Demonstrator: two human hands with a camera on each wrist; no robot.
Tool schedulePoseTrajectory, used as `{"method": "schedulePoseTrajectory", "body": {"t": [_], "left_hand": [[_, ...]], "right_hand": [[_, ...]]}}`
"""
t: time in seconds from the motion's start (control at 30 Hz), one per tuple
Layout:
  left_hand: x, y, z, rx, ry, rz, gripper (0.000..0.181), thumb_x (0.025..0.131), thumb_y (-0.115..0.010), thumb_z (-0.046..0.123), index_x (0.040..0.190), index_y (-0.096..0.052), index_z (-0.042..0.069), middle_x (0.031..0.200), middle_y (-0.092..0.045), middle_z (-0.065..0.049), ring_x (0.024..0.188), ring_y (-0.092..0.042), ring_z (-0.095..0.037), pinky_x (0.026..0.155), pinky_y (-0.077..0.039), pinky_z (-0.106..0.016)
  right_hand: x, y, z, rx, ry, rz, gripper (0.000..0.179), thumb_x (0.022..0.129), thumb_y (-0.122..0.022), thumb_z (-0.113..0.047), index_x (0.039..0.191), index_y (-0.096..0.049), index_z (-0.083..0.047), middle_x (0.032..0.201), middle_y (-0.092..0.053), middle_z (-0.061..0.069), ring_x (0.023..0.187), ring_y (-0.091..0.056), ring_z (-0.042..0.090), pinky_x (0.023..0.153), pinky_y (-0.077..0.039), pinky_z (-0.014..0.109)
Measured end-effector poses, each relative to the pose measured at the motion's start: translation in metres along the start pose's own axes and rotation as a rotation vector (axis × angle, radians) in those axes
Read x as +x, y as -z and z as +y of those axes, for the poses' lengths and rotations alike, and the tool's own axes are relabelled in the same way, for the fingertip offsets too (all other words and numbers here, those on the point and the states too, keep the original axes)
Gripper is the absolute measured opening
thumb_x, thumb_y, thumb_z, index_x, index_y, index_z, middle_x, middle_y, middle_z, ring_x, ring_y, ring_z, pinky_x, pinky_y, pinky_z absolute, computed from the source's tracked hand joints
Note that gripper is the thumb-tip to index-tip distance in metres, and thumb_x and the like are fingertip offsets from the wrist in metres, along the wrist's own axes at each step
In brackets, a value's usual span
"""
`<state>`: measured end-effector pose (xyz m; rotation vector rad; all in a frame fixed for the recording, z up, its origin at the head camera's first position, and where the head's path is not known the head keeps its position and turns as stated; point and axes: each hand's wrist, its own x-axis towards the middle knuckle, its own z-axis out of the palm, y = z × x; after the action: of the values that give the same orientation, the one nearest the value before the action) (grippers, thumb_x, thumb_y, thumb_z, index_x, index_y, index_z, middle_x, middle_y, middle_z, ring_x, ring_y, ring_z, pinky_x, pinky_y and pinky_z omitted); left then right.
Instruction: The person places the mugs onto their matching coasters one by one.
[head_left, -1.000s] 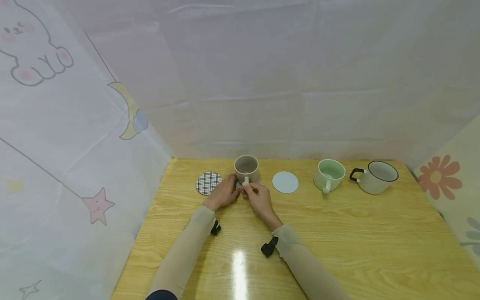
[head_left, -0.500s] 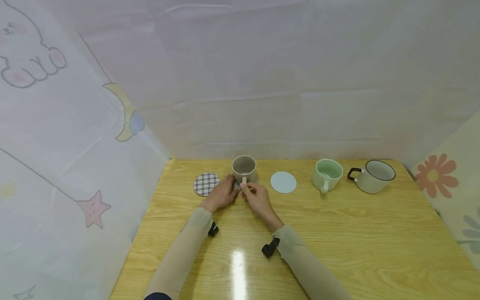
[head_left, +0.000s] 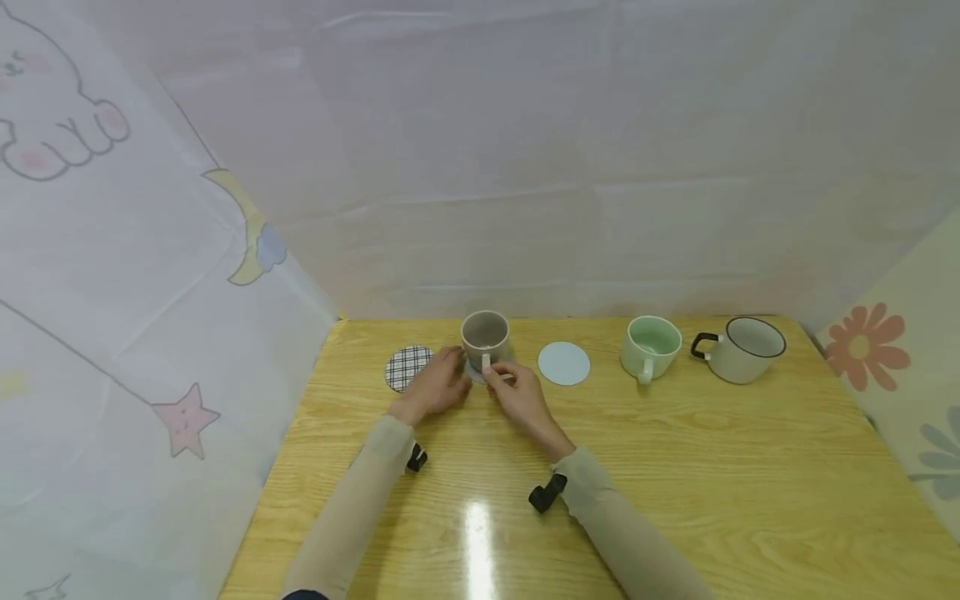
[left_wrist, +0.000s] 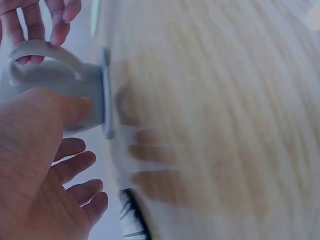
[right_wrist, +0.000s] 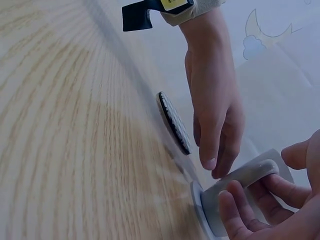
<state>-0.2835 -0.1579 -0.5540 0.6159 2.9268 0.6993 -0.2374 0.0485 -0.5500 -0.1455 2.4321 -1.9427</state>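
Note:
A grey-brown mug (head_left: 485,335) stands upright on a round grey coaster (head_left: 476,374), its handle facing the person. My right hand (head_left: 519,396) is at the handle, its thumb and fingers curled about it; some fingertips show inside the handle loop in the left wrist view. Just left of the mug is my left hand (head_left: 437,385), fingers spread and relaxed, holding nothing. In the right wrist view the left hand (right_wrist: 217,115) appears slightly apart from the mug (right_wrist: 242,187). Partly behind the left hand lies a plaid coaster (head_left: 408,367).
Right of the mug lies a pale blue round coaster (head_left: 564,363). Farther right stand a light green mug (head_left: 651,348) and a white mug (head_left: 745,350) with a black rim and handle. A printed cloth backdrop (head_left: 525,167) rises behind the wooden table (head_left: 675,483).
My left hand has drawn back slightly left from the mug and coaster, its fingers loosening. The right hand stays at the mug's handle. The head view has shifted a little.

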Motion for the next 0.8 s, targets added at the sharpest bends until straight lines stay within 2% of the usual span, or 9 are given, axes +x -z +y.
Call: {"method": "schedulePoseTrajectory", "body": {"t": [0.17,0.27,0.4,0.47,0.57,0.67,0.7,0.8], "left_hand": [[-0.004,0.012,0.004,0.039,-0.008,0.034,0.063,0.108,-0.063,0.026,0.162,-0.042,0.002,0.168,-0.042,-0.019,0.157,-0.033,-0.048,0.129,-0.030,-0.061],[-0.007,0.020,0.008,0.057,-0.014,0.051,0.063,0.109,-0.063,0.027,0.163,-0.041,0.003,0.169,-0.041,-0.019,0.158,-0.033,-0.047,0.131,-0.028,-0.060],[-0.009,0.030,0.013,0.097,-0.048,0.082,0.063,0.110,-0.061,0.029,0.162,-0.042,0.001,0.167,-0.044,-0.019,0.156,-0.038,-0.044,0.131,-0.030,-0.056],[-0.010,0.033,0.015,0.120,-0.063,0.094,0.063,0.111,-0.059,0.032,0.162,-0.041,0.001,0.167,-0.044,-0.020,0.155,-0.041,-0.042,0.131,-0.031,-0.055],[-0.012,0.037,0.017,0.138,-0.067,0.104,0.063,0.112,-0.055,0.035,0.163,-0.040,0.001,0.167,-0.042,-0.020,0.155,-0.041,-0.040,0.131,-0.030,-0.054],[-0.015,0.040,0.019,0.134,-0.063,0.121,0.062,0.113,-0.053,0.035,0.163,-0.039,0.001,0.168,-0.042,-0.020,0.155,-0.040,-0.040,0.131,-0.030,-0.055],[-0.016,0.042,0.020,0.132,-0.062,0.128,0.061,0.113,-0.052,0.035,0.163,-0.039,0.002,0.168,-0.042,-0.020,0.156,-0.040,-0.040,0.132,-0.030,-0.054],[-0.017,0.044,0.022,0.126,-0.074,0.157,0.059,0.114,-0.052,0.032,0.162,-0.041,0.001,0.167,-0.043,-0.020,0.155,-0.041,-0.040,0.131,-0.030,-0.054]], "right_hand": [[-0.004,0.006,-0.005,-0.010,0.017,0.022,0.028,0.106,-0.069,-0.026,0.121,-0.078,-0.003,0.111,-0.078,0.016,0.101,-0.074,0.042,0.072,-0.055,0.026],[-0.006,0.010,-0.008,-0.006,0.027,0.027,0.027,0.107,-0.068,-0.023,0.122,-0.077,-0.002,0.115,-0.077,0.017,0.103,-0.074,0.044,0.074,-0.056,0.026],[-0.007,0.013,-0.010,0.013,0.004,0.022,0.030,0.108,-0.066,-0.021,0.126,-0.075,0.000,0.115,-0.077,0.018,0.106,-0.074,0.045,0.075,-0.058,0.025],[-0.008,0.015,-0.011,0.023,-0.001,0.020,0.032,0.108,-0.065,-0.022,0.129,-0.073,0.001,0.115,-0.077,0.018,0.108,-0.074,0.046,0.077,-0.061,0.029],[-0.011,0.019,-0.012,0.039,0.020,0.018,0.035,0.109,-0.064,-0.023,0.131,-0.072,0.003,0.117,-0.077,0.020,0.109,-0.074,0.046,0.084,-0.065,0.043],[-0.016,0.024,-0.017,0.055,0.055,0.018,0.032,0.109,-0.064,-0.022,0.129,-0.073,0.002,0.123,-0.074,0.021,0.109,-0.073,0.047,0.091,-0.064,0.056],[-0.017,0.026,-0.018,0.060,0.064,0.020,0.031,0.109,-0.065,-0.021,0.128,-0.073,0.001,0.125,-0.074,0.021,0.109,-0.073,0.045,0.092,-0.063,0.058],[-0.019,0.031,-0.021,0.066,0.080,0.032,0.028,0.109,-0.065,-0.021,0.127,-0.074,-0.002,0.128,-0.073,0.020,0.109,-0.074,0.043,0.093,-0.064,0.055]]}}
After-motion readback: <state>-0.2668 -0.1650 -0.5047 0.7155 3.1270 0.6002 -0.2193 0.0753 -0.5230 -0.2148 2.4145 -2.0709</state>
